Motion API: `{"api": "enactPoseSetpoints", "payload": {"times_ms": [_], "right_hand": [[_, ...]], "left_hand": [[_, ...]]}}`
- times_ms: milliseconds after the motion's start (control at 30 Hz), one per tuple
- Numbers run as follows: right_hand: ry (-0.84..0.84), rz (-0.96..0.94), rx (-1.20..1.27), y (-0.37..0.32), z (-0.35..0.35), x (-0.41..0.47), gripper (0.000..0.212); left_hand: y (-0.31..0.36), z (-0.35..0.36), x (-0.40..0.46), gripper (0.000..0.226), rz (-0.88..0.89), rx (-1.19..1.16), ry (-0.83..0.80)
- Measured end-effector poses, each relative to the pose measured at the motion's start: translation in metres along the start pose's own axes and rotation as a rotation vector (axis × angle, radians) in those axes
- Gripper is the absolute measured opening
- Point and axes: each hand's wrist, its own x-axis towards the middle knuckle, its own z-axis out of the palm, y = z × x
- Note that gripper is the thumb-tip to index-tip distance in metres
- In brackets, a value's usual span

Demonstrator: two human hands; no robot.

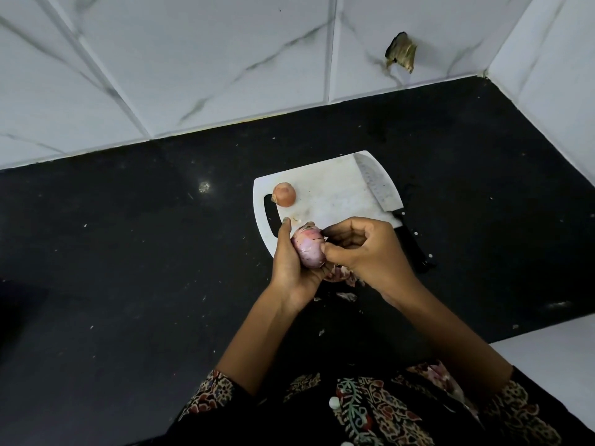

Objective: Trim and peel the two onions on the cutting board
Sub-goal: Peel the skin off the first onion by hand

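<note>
Centrally, head view: left hand (289, 262) grips a pinkish-purple half-peeled onion (309, 247) above the near edge of the white plastic cutting board (331, 194); right hand (363, 249) pinches its skin. Orange-brown unpeeled onion (284, 194) sits by the board's handle slot, left end. Steel black-handled knife (383, 196) lies along the right edge. Loose peels (343, 278) rest on the black counter (128, 252).

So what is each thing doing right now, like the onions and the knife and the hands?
Pink onion: partly peeled, held above the board's near edge.
Left hand: grips the pink onion.
Right hand: pinches at the onion's skin.
Brown onion: unpeeled, resting on the cutting board.
Knife: lying flat, nobody holding it.
Peel scraps: lying loose on the counter.
</note>
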Motion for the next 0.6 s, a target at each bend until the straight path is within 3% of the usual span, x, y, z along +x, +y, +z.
{"api": "enactPoseSetpoints", "payload": {"times_ms": [133,200,267,367,600], "right_hand": [[0.021,-0.002,0.090,0.005,-0.002,0.003,0.026],[0.031,0.001,0.130,0.006,-0.002,0.004,0.020],[0.016,-0.031,0.085,0.007,-0.002,0.000,0.002],[0.046,-0.076,-0.068,0.010,0.003,-0.005,0.018],[0.183,-0.159,-0.113,0.015,0.012,-0.006,0.009]], "left_hand": [[-0.001,0.005,-0.005,0.050,-0.027,-0.035,0.003],[0.000,0.006,-0.005,0.051,-0.022,-0.065,0.003],[0.000,0.005,-0.005,0.052,-0.009,-0.081,0.002],[0.000,0.006,-0.005,0.055,0.005,-0.080,-0.003],[0.000,0.010,-0.010,0.047,0.047,-0.076,0.026]]}}
